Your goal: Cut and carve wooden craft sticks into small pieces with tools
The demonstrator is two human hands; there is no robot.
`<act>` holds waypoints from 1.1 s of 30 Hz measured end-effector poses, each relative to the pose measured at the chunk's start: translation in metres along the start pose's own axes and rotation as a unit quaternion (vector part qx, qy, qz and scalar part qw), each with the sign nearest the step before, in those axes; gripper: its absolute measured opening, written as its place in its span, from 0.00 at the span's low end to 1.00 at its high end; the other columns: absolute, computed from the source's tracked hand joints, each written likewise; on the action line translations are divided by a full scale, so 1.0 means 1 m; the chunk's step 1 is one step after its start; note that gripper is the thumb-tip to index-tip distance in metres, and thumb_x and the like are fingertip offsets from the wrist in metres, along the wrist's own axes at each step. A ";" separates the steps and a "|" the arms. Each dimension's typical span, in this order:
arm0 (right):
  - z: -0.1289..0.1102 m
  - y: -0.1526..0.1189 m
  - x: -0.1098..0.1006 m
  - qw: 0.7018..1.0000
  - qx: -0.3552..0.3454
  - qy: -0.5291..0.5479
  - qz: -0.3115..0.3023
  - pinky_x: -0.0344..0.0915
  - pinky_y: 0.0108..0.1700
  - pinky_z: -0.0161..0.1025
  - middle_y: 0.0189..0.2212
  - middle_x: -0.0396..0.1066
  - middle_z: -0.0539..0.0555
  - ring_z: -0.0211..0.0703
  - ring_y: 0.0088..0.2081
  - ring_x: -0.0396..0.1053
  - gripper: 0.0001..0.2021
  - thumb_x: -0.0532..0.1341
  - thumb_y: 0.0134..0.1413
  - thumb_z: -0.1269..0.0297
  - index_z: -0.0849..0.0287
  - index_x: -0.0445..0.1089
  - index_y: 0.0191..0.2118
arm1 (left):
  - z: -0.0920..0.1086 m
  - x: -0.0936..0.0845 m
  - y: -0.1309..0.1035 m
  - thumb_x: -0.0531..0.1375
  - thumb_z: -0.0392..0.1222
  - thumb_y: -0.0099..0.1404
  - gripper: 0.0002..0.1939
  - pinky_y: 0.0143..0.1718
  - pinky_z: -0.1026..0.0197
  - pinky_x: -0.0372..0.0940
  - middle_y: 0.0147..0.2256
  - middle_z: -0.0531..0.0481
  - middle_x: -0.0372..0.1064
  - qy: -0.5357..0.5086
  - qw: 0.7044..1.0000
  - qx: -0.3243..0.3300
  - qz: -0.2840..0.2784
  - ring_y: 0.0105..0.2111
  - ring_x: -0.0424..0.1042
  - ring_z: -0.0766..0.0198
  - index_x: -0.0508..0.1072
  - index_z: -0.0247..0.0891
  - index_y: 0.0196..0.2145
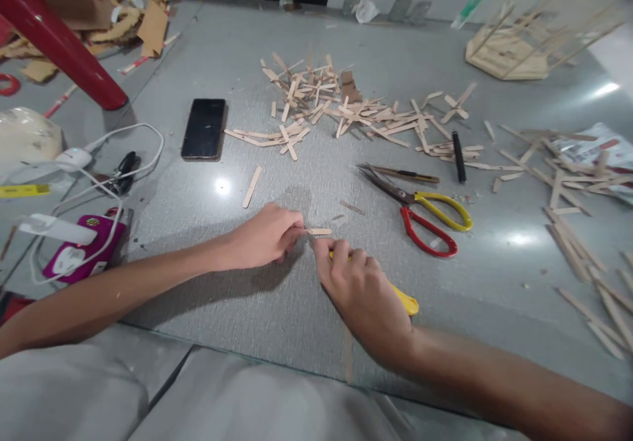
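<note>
My left hand (270, 235) is closed, pinching a short wooden craft stick (320, 231) whose free end points right. In my right hand (363, 293) is a yellow-handled utility knife (404, 300), its handle end showing beneath the palm. The blade tip meets the stick close to my left fingertips; most of the knife is hidden by my fingers. Just beyond the hands lie thin wood slivers (352, 207). One loose craft stick (252, 187) rests behind my left hand. To the right, scissors (430, 220) with one yellow and one red handle lie beside tweezers (403, 174).
A heap of craft sticks (346, 115) spreads across the back, near a black phone (204, 129). More sticks (568, 184) lie at right, below a wooden stick frame (509, 52). Left are a purple power strip (86, 250), white cables and a red post (64, 42).
</note>
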State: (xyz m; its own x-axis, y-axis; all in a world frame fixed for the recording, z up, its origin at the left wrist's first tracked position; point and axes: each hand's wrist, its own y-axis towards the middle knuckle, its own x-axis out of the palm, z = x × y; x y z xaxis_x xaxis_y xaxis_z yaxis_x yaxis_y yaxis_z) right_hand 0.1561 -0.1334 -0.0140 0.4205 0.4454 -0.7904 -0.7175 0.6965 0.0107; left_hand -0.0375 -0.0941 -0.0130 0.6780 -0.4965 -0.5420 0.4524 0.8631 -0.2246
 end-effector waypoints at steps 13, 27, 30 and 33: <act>-0.001 0.002 -0.002 0.990 0.063 0.124 0.002 0.49 0.23 0.36 0.22 0.65 0.54 0.40 0.21 0.61 0.12 0.50 0.60 0.81 0.60 0.67 0.37 | 0.002 0.000 -0.002 0.52 0.38 0.73 0.18 0.15 0.70 0.60 0.15 0.55 0.65 -0.031 0.999 -0.027 -0.006 0.13 0.67 0.69 0.64 0.37 0.24; 0.020 -0.003 0.022 0.986 0.045 0.153 0.058 0.54 0.27 0.37 0.28 0.69 0.51 0.39 0.26 0.67 0.11 0.53 0.60 0.81 0.58 0.65 0.39 | -0.003 0.001 -0.005 0.53 0.38 0.72 0.14 0.13 0.71 0.62 0.19 0.53 0.68 -0.082 0.995 -0.048 0.014 0.13 0.68 0.70 0.68 0.35 0.27; 0.034 -0.002 0.020 0.980 0.111 0.163 0.012 0.50 0.24 0.37 0.32 0.71 0.54 0.39 0.27 0.68 0.15 0.51 0.59 0.83 0.59 0.66 0.45 | -0.003 0.001 -0.005 0.53 0.39 0.72 0.14 0.13 0.71 0.63 0.21 0.53 0.68 -0.091 0.995 -0.048 0.017 0.16 0.70 0.69 0.68 0.35 0.27; 0.064 -0.002 0.029 0.967 0.174 0.184 -0.036 0.45 0.23 0.37 0.32 0.70 0.56 0.40 0.26 0.66 0.09 0.52 0.65 0.75 0.60 0.68 0.43 | -0.004 0.002 -0.005 0.53 0.39 0.72 0.14 0.13 0.71 0.63 0.22 0.53 0.67 -0.103 0.993 -0.048 0.016 0.17 0.70 0.69 0.69 0.34 0.28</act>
State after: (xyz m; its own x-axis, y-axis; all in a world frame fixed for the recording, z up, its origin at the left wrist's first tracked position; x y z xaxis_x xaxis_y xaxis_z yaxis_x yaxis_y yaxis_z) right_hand 0.2051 -0.0853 0.0019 0.1902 0.2019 -0.9608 -0.4368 0.8938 0.1013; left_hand -0.0406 -0.0988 -0.0167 0.7996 -0.4694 -0.3746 0.3788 0.8782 -0.2919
